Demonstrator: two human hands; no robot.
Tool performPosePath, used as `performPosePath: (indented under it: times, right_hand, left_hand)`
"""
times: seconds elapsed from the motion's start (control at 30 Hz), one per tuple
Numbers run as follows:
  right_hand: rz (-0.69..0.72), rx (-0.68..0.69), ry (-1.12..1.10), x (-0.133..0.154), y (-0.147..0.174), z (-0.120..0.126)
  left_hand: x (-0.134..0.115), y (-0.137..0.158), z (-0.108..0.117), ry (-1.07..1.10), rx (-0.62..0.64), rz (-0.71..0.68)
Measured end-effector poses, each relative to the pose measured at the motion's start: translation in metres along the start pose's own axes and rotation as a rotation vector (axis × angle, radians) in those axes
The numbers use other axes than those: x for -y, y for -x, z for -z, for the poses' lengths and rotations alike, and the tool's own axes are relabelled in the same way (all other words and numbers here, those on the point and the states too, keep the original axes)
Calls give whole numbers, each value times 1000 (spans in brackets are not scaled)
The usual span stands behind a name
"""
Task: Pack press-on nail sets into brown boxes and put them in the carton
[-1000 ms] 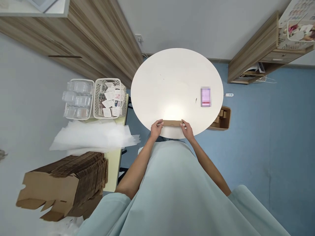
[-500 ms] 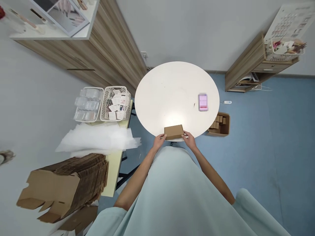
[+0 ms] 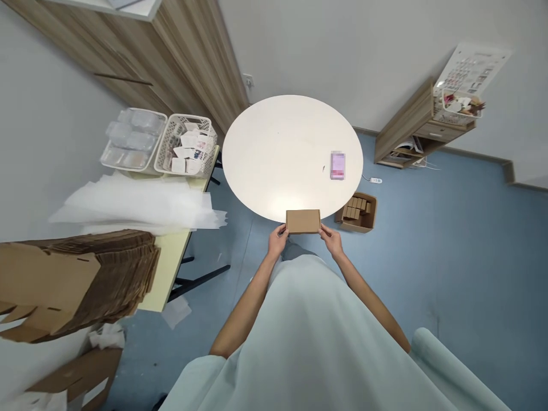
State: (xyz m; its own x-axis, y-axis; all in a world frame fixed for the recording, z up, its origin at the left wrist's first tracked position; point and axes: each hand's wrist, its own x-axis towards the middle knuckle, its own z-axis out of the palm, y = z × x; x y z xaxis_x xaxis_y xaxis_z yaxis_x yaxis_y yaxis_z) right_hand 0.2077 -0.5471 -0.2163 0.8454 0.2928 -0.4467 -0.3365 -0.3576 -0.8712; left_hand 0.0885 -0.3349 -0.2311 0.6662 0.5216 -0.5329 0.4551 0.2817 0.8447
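A small brown cardboard box [image 3: 303, 221], closed, is held level between my two hands at the near edge of the round white table [image 3: 274, 134]. My left hand [image 3: 278, 240] grips its left end near the lower corner. At the right end, my right hand [image 3: 331, 238] has its thumb and fingers on the other corner. Part of the box overlaps the table's rim in view; whether it touches the table I cannot tell. A phone-like item with a blurred pink screen [image 3: 338, 165] lies on the table's right side.
On the floor to the right, an open carton [image 3: 368, 220] contains several small brown boxes. The left side table [image 3: 165, 268] bears flattened cardboard [image 3: 124, 279], white packing sheets [image 3: 141, 200], a basket of cards [image 3: 160, 162] and a basket of clear plastic cases [image 3: 148, 162]. A wooden cabinet [image 3: 402, 125] stands back right.
Both hands still hold the box, which has drawn back from the table toward my body. My view has shifted and turned, so the table and surroundings sit differently in the picture.
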Motion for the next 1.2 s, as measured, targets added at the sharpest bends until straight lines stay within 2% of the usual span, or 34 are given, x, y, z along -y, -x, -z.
performPosePath:
  times: [0.27, 0.43, 0.57, 0.8, 0.9, 1.03, 1.2]
  right_hand:
    - [-79, -156, -132, -9, 44, 98]
    - [-129, -189, -174, -22, 44, 151]
    - [-164, -172, -182, -37, 25, 207]
    - [-266, -200, -249, -59, -28, 348]
    - [-301, -201, -245, -67, -50, 405]
    - [-376, -194, -232, -77, -78, 454]
    - [-400, -160, -179, -85, -112, 476]
  left_hand:
    - [-4, 26, -91, -4, 148, -43]
    - [-11, 20, -143, -119, 196, -82]
    - [-14, 6, -208, -173, 237, -57]
    - [-1, -10, -373, -189, 266, 71]
    - [6, -14, -432, -275, 273, 129]
    - [9, -27, -484, -357, 291, 173]
    - [3, -51, -525, -489, 297, 186]
